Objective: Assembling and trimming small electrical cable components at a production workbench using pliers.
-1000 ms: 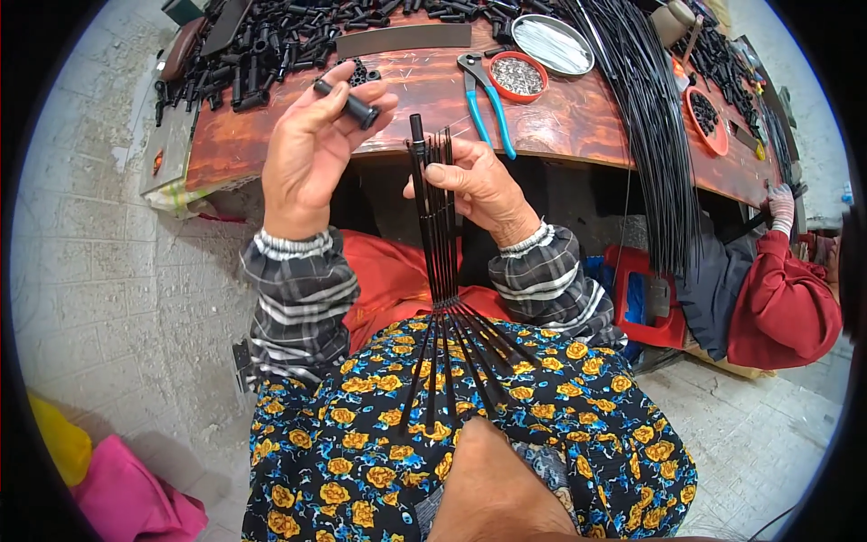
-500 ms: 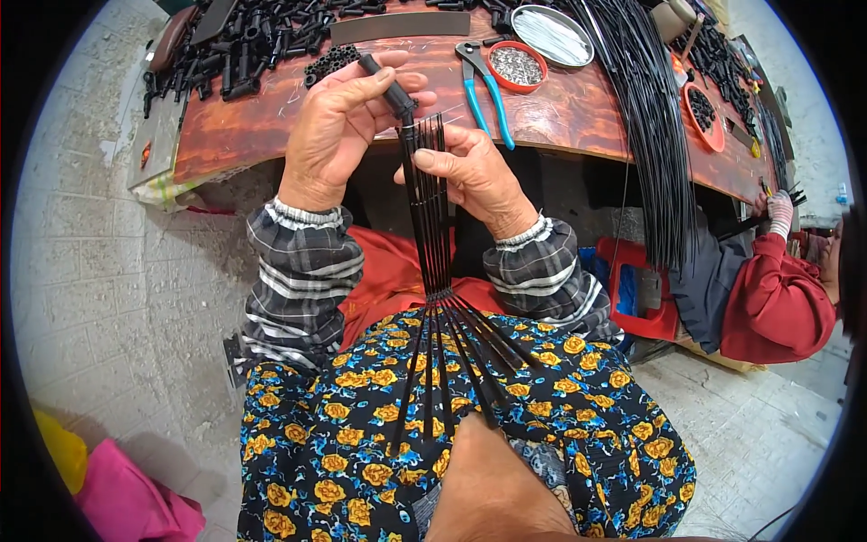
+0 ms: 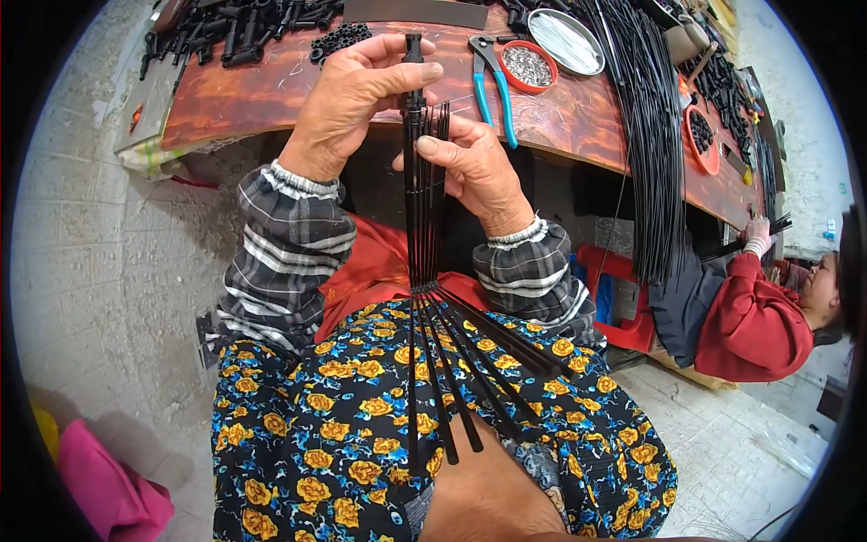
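Umbrella frame [image 3: 424, 235] held up over flowered cloth [image 3: 316, 415], its black ribs [image 3: 414, 406] fanned out at the lower end. Left hand [image 3: 348, 99]: thumb and fingers closed round a black plastic tube [image 3: 413, 47] at the frame's upper end. Right hand [image 3: 479, 167]: thumb and fingers pinching the frame just below. Beyond, on the wooden table [image 3: 244, 108]: blue-handled pliers [image 3: 488, 56], a red dish [image 3: 533, 91] of metal bits [image 3: 526, 65] just beside, then a tray [image 3: 578, 72] of white sticks [image 3: 564, 43]. Farther right, black rods [image 3: 655, 163] hang over the table's edge.
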The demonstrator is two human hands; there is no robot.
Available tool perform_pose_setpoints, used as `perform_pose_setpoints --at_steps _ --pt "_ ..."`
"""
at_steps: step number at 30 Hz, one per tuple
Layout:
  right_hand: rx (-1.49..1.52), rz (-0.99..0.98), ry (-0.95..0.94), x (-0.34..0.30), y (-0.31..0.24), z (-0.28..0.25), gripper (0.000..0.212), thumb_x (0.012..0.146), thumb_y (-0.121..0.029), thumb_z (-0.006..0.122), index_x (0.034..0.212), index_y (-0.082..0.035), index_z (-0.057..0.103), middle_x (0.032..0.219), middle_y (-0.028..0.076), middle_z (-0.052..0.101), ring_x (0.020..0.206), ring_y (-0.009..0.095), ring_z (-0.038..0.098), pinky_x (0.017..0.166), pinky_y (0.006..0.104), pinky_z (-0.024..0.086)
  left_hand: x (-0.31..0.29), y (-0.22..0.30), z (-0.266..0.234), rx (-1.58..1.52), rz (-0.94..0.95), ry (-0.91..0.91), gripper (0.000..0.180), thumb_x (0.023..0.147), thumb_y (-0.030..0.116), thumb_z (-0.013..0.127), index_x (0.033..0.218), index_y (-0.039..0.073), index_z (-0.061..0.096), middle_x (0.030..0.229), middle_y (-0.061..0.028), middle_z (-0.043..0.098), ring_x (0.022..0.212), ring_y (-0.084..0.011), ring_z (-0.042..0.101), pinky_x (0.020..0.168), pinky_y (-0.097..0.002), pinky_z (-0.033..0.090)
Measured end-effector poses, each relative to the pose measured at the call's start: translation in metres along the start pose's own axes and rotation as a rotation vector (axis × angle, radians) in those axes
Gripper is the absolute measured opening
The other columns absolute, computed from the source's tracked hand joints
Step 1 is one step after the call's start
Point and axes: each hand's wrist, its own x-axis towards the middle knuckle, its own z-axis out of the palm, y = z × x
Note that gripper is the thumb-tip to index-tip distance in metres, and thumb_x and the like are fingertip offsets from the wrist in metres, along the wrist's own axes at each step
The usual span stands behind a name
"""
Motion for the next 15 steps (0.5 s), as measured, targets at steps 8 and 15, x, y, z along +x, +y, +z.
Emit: perform_pose_setpoints --at_steps 8,15 --pt "-0.027 -0.028 0.012 -0.002 -0.007 0.0 0.03 0.087 -0.017 0.067 0.112 -0.001 0.059 0.083 0.013 0.07 0.047 0.001 0.051 0.036 0.0136 0.031 0.001 0.003 -0.008 -0.057 -0.04 -0.129 0.031 0.089 0.015 0.063 0.118 0.002 0.06 0.09 -0.0045 0.065 0.083 -0.0124 0.064 0.074 -0.027 0.053" --pt "-0.033 -0.016 0.007 0.0 -0.007 0.004 0.03 0.087 -0.016 0.067 0.111 -0.001 0.059 0.084 0.014 0.07 0.045 0.001 0.048 0.036 0.0135 0.03 0.003 -0.003 -0.015 -0.087 -0.014 -0.096 0.029 0.089 0.01 0.062 0.117 0.0 0.062 0.093 -0.0043 0.065 0.088 -0.0134 0.063 0.08 -0.0284 0.052"
